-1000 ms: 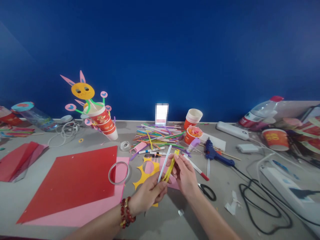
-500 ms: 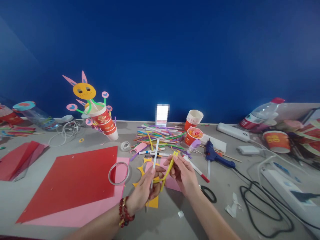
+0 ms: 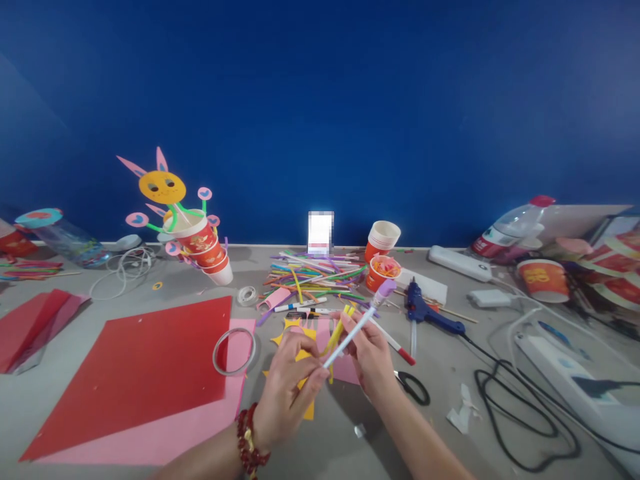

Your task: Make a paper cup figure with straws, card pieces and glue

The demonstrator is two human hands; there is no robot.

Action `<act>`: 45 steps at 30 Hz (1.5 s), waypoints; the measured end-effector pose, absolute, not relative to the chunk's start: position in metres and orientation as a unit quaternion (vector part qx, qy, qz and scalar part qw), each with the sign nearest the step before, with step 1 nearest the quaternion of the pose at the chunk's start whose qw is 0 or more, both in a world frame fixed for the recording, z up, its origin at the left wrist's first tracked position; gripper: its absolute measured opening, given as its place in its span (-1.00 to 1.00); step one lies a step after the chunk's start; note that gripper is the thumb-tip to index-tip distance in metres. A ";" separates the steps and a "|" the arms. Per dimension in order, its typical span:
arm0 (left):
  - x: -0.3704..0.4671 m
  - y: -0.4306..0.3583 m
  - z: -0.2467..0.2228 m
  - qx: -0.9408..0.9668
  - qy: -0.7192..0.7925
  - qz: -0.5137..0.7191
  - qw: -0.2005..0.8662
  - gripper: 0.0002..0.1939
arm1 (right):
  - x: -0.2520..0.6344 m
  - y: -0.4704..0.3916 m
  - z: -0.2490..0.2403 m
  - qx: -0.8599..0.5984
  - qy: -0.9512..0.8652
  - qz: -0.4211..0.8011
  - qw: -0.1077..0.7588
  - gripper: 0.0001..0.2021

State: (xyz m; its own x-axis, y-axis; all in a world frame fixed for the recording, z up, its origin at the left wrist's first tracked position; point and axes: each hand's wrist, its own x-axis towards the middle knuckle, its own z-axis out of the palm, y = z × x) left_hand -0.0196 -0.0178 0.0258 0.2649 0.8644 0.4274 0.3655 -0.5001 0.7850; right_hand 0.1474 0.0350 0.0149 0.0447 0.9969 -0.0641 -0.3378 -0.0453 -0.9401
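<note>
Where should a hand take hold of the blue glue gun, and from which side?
Probably by the handle, from the near right: the blue glue gun lies with its handle stretching right and its nozzle pointing away from the person. A grip there would likely stay clear of nozzle and translucent stick.

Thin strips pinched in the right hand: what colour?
Bright yellow; the thin strips show best in the head view.

This looks like a craft workspace: along a plain blue wall [image 3: 320,107], a grey tabletop [image 3: 440,360] holds a large flat red sheet [image 3: 150,367], a heap of thin multicoloured stems [image 3: 320,275], a dark-blue pistol-shaped glue gun [image 3: 427,315] and stacked red-and-white paper cups [image 3: 200,239].
</note>
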 end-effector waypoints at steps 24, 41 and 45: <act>-0.021 -0.002 0.016 0.799 0.435 0.289 0.299 -0.68 | 0.146 0.030 0.022 -0.410 -0.479 0.537 0.561 -0.72; -0.012 0.000 0.013 0.391 0.356 0.465 0.710 -0.62 | 0.128 0.018 0.020 -0.382 -0.438 0.648 0.492 -0.66; -0.010 0.001 0.014 0.363 0.355 0.468 0.723 -0.59 | 0.131 0.022 0.015 -0.397 -0.472 0.616 0.491 -0.65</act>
